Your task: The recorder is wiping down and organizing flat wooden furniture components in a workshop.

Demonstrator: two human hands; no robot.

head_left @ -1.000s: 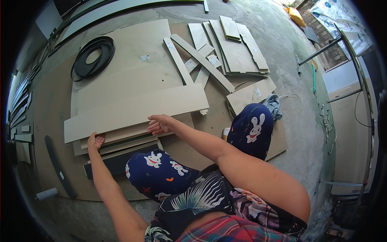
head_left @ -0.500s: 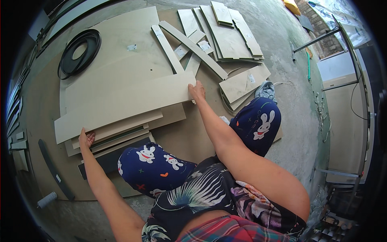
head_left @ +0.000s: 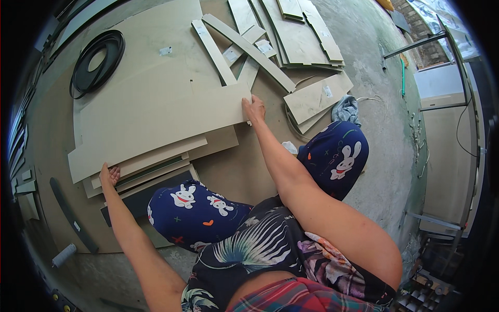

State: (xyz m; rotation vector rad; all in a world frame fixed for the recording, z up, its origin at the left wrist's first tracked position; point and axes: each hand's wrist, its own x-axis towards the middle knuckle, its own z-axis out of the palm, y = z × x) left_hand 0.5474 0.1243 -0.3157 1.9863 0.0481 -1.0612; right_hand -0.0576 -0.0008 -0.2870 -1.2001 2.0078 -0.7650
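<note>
A long beige board [head_left: 166, 122] lies over a stack of similar boards in front of me, sloping up to the right. My left hand [head_left: 109, 175] grips its near edge by the left end, thumb on top and fingers curled below. At the right end, my right hand [head_left: 254, 110] is closed on the board's edge, its fingertips partly hidden. Below the board, the ends of several stacked panels [head_left: 182, 152] stick out toward my knees, with a dark panel [head_left: 140, 200] lowest. A large beige sheet [head_left: 161, 31] extends behind it.
A coil of black edging strip [head_left: 97, 63] rests on the large sheet. Narrow strips [head_left: 249, 52] lie crossed beside stacked panels [head_left: 299, 44] at the far right. Nearer are smaller boards [head_left: 317, 101] and a blue cloth [head_left: 345, 110]. A metal frame [head_left: 449, 106] stands right.
The view has shifted slightly, so the boards and coil appear a little higher in the picture. Both hands keep their hold on the long board.
</note>
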